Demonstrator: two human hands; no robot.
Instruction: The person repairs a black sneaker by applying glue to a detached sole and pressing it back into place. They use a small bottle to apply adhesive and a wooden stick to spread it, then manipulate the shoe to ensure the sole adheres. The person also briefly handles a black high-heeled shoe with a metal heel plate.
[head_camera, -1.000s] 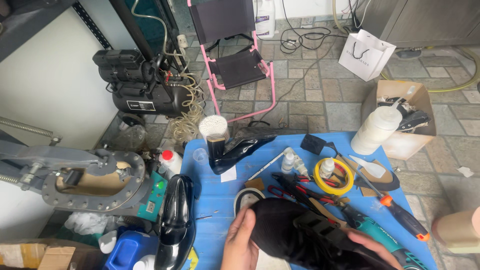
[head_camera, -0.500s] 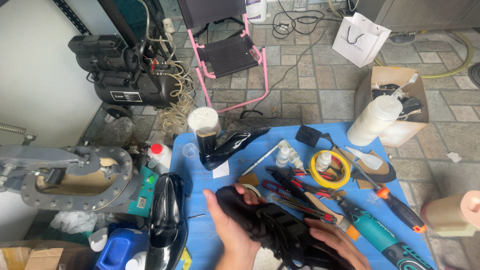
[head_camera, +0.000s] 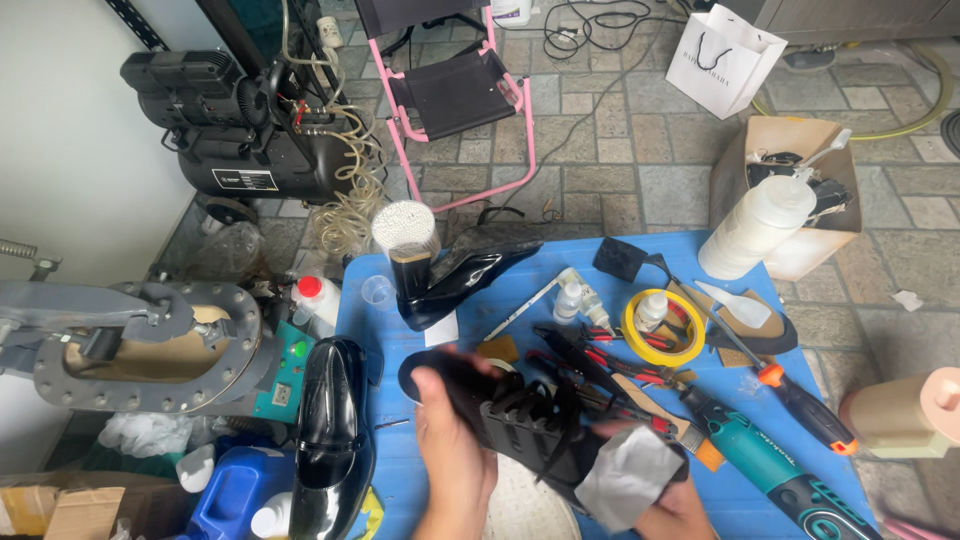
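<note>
Blue and crowded, the small work table (head_camera: 400, 470) sits low under us on a stone-tiled floor, and we begin at its near edge. Our left hand (head_camera: 452, 455) has its fingers curled round the toe end of a black lace-up shoe (head_camera: 520, 425), held just above the table and lying on its side with the dark laces and ribbed tongue turned up; the leather looks dull and slightly blurred. Our right hand (head_camera: 672, 510) is closed on a crumpled grey cloth (head_camera: 628, 478) pressed against the shoe's heel end. Just left of the table a glossy black loafer (head_camera: 332, 430) stands on clutter. Beyond the shoe lie red-handled pliers (head_camera: 600, 362), a roll of yellow tape (head_camera: 664, 328) and a teal power tool (head_camera: 775, 470). Farther back a black high-heeled boot (head_camera: 455, 280) leans by a white-topped cylinder (head_camera: 404, 228). Well apart on the floor stand a pink folding chair (head_camera: 455, 95), a black air compressor (head_camera: 240, 130) and a white paper bag (head_camera: 722, 60).
</note>
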